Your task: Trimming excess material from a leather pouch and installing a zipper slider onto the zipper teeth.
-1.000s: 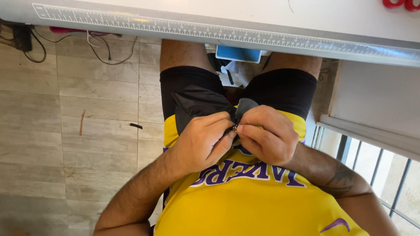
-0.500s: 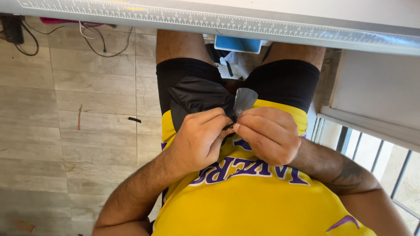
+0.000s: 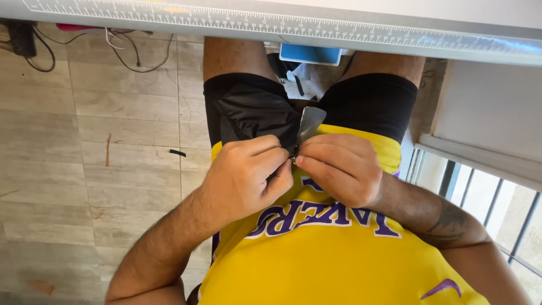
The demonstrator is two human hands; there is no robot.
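A white table edge (image 3: 339,34) with a ruler strip runs across the top of the frame, and a blue box (image 3: 309,54) sits under it between my knees. Cables (image 3: 130,53) trail over the tiled floor (image 3: 84,147) at upper left; window bars (image 3: 485,209) stand at right. One piece of black cloth (image 3: 254,116) lies on my lap at centre, with one grey flap (image 3: 311,121) sticking up. My two hands meet just below it: my left hand (image 3: 243,178) and right hand (image 3: 339,169) both pinch the cloth's near edge, fingertips touching.
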